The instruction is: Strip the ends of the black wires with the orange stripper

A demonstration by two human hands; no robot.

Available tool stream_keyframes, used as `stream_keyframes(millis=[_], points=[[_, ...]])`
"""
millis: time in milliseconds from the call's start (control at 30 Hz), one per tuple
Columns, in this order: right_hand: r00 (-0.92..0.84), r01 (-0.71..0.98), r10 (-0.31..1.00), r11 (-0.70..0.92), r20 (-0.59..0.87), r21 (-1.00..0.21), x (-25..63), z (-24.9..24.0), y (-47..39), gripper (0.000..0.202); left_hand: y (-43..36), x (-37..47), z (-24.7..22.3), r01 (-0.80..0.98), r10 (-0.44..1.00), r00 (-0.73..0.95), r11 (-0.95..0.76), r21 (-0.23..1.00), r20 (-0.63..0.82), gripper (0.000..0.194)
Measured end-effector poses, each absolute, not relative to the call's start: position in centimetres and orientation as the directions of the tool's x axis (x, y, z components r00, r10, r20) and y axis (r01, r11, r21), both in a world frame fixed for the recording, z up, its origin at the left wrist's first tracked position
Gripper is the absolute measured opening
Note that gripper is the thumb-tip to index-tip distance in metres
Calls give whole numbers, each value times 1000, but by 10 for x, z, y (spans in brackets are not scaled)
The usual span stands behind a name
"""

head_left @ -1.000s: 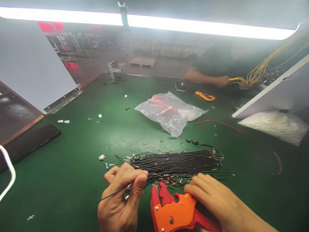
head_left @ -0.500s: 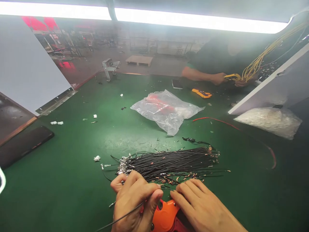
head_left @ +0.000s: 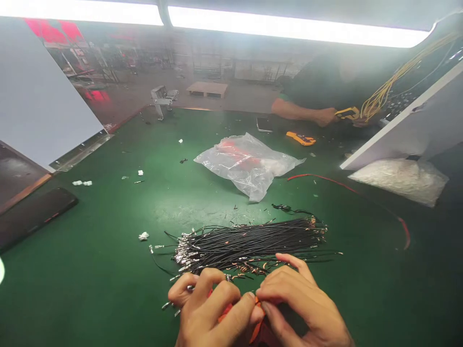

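My left hand (head_left: 217,308) is closed, its thumb and forefinger pinched together at the lower middle. The black wire seen in that pinch a moment ago is now hidden behind the fingers. My right hand (head_left: 304,303) meets it fingertip to fingertip, thumb and forefinger closed on something too small to make out, with one finger stretched out. Behind and below both hands shows part of an orange and red hand tool (head_left: 257,327), mostly covered. Just beyond lies a bundle of black wires (head_left: 249,243), silver terminals on its left ends and bare copper on its right.
A clear plastic bag (head_left: 249,164) with red and white contents lies mid-table. Behind it are a phone (head_left: 264,125) and a yellow-orange hand tool (head_left: 301,139). A red wire (head_left: 343,184) curves right. Across the table, a person's hand (head_left: 325,116) holds a yellow tool.
My right hand has lifted off the orange tool and drawn its fingers into a pinch against my left fingertips. My left hand has shifted slightly right, now hiding the wire.
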State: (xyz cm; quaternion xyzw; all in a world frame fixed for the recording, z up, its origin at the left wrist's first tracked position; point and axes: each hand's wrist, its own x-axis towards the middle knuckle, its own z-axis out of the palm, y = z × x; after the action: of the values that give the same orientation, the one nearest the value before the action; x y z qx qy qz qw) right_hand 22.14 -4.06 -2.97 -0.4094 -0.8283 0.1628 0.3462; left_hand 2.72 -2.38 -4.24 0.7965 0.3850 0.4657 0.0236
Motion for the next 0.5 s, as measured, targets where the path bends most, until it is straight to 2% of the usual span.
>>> stream_keyframes(millis=[100, 233, 500], points=[[-414, 590, 822, 569, 391, -573, 221, -32, -40, 24, -25, 27, -44, 585, 607, 324, -732, 350, 726, 16], [-398, 616, 839, 544, 371, -570, 223, -39, -39, 21, -28, 32, -45, 604, 611, 234, -701, 379, 757, 21], [-328, 637, 844, 529, 424, -560, 222, -39, -40, 21, -30, 37, -42, 630, 617, 173, -668, 395, 767, 31]])
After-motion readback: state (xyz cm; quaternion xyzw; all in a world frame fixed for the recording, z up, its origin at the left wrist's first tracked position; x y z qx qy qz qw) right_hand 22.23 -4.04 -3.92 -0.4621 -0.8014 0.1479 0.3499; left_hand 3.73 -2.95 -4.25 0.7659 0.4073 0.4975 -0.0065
